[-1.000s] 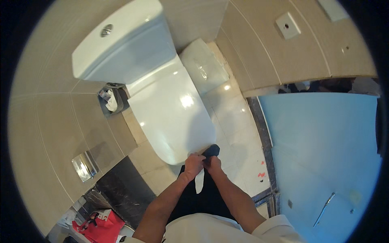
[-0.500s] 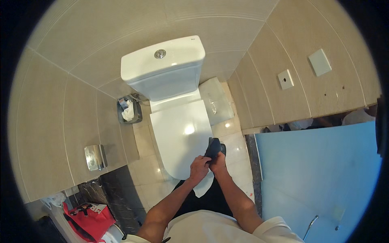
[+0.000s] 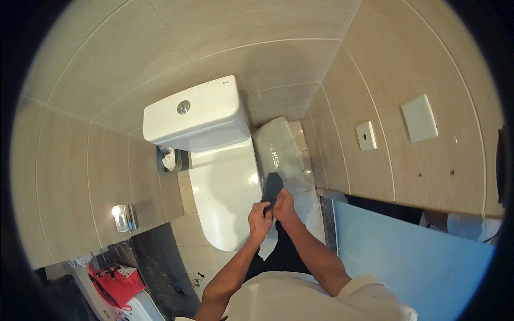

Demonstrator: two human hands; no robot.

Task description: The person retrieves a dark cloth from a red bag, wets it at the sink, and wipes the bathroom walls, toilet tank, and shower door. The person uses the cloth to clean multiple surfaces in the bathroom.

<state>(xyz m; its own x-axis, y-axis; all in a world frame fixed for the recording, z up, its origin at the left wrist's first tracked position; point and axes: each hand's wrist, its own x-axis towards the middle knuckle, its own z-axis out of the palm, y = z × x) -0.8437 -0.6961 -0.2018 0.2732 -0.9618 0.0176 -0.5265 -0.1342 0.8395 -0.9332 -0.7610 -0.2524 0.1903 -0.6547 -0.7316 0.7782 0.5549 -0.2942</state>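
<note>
- The left hand (image 3: 260,223) and the right hand (image 3: 282,206) meet in front of the person's body, both pinching the near end of a dark flat cloth (image 3: 272,187); thumbs and fingertips look pressed together on it, though the exact finger placement is too small to read.
- The dark flat cloth sticks up and away from the hands, its far end hanging free over the right edge of the closed toilet lid (image 3: 227,198).
- A pale strip shows just below the hands, near the front of the bowl; I cannot tell what it is.
- Just right of the toilet, on the floor, stands a grey bin (image 3: 278,152) with a closed lid; the cloth's free end lies close to it in the picture.
- Further out: the white cistern (image 3: 193,115) against the far tiled wall, a small basket (image 3: 170,159) with crumpled paper to its left, a metal paper holder (image 3: 124,218) on the left wall, and a blue door panel (image 3: 412,257) on the right.
- Risk, as I judge it: the hold is at one end only, so a loosened pinch would drop the cloth onto the lid or into the gap between toilet and bin.
</note>
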